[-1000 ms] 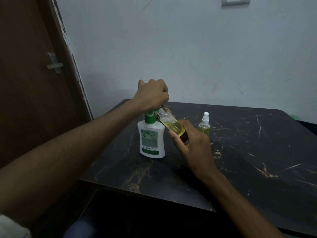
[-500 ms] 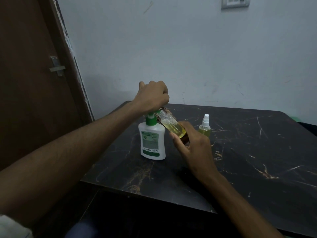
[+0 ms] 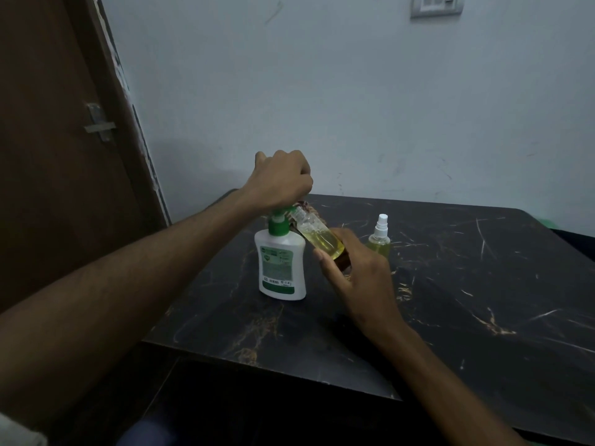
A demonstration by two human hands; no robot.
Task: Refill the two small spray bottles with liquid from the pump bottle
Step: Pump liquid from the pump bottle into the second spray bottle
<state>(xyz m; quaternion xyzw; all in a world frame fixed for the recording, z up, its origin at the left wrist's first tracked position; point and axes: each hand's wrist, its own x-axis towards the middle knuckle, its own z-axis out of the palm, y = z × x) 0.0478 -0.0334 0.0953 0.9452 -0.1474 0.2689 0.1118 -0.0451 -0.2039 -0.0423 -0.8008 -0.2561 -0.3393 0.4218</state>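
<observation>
At the near left of the desk [image 3: 483, 317], the pump bottle [image 3: 280, 265] stands upright. The left hand [image 3: 279, 179] rests on top of its green pump head with the fingers curled over it, knuckles up. The right hand [image 3: 354, 268] grips the open spray bottle [image 3: 318, 237] by its lower end, fingers wrapped round it, and holds it tilted with the neck up against the pump nozzle. Yellow liquid fills roughly the lower half of this bottle. The second spray bottle [image 3: 380, 238], capped with its white sprayer, stands on the desk just beyond the right hand.

Step in hand: pumping liquid into the tilted bottle. Keep the neck seated directly under the nozzle before each stroke. Press the pump head straight down, slowly, so the pump bottle does not rock. Reduce the tilt as the level rises, or liquid is likely to run out at the neck.
</observation>
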